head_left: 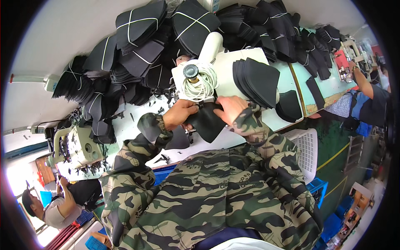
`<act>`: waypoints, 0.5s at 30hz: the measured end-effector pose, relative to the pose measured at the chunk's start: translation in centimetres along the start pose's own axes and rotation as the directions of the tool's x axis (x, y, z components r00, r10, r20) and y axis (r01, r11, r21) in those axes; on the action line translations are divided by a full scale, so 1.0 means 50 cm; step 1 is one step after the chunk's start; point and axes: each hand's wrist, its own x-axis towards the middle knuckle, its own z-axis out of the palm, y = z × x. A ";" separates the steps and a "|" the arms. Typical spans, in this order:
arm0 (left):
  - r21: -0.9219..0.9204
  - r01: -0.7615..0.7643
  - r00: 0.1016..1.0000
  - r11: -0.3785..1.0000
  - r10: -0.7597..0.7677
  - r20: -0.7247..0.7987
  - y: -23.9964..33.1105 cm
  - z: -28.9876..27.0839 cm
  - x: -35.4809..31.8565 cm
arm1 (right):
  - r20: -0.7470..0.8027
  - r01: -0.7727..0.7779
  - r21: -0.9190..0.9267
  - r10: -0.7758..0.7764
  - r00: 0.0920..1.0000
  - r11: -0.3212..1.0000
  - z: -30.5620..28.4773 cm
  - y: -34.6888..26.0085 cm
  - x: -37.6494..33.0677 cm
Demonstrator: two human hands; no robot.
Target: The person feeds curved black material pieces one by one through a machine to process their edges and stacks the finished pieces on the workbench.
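Both my hands hold one black, curved piece of fabric (pixel 206 121) at the foot of a white sewing machine (pixel 210 50). My left hand (pixel 179 114) grips the piece's left edge. Pinching its upper right edge is my right hand (pixel 230 109). A coil of white cord (pixel 203 85) hangs around the machine's dark handwheel (pixel 191 71), just above my hands. A fanned stack of black cut pieces (pixel 256 81) lies to the right of my right hand. Camouflage sleeves cover both forearms.
Bundles of black pieces tied with white string (pixel 137 25) are heaped along the back of the pale table (pixel 291 75). A second sewing machine (pixel 75 146) stands at left, with a person (pixel 54 208) below it. Another person (pixel 368 98) works at far right. A white perforated basket (pixel 307 152) stands beside me.
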 end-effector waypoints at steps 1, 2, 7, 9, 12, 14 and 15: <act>-0.006 -0.002 1.000 1.000 0.002 -0.003 0.004 -0.004 -0.004 | -0.097 0.065 0.132 -0.052 0.994 0.989 0.014 0.015 -0.015; 0.021 0.005 1.000 1.000 -0.006 0.021 0.009 -0.013 -0.005 | -0.072 0.063 0.209 -0.048 0.996 0.976 0.024 0.027 -0.028; 0.085 -0.169 0.985 0.982 0.170 -0.011 0.005 -0.072 0.016 | -0.045 0.041 0.504 -0.022 0.999 0.863 -0.023 0.054 -0.095; 0.471 -0.296 0.767 0.831 0.501 -0.402 -0.037 -0.105 0.014 | -0.417 0.188 0.481 0.035 0.908 0.857 -0.087 0.051 -0.110; 0.969 0.199 0.892 0.145 0.383 -0.241 -0.206 -0.133 0.016 | -0.800 0.140 0.045 -0.048 0.598 0.989 -0.166 0.066 -0.116; 0.997 -0.024 0.913 -0.072 0.406 0.052 -0.282 -0.137 0.012 | -0.767 0.018 -0.166 -0.140 0.626 0.986 -0.155 0.100 -0.094; 0.997 -0.028 0.912 -0.076 0.406 0.057 -0.278 -0.125 0.005 | -0.672 -0.066 -0.164 -0.062 0.738 0.984 -0.124 0.116 -0.086</act>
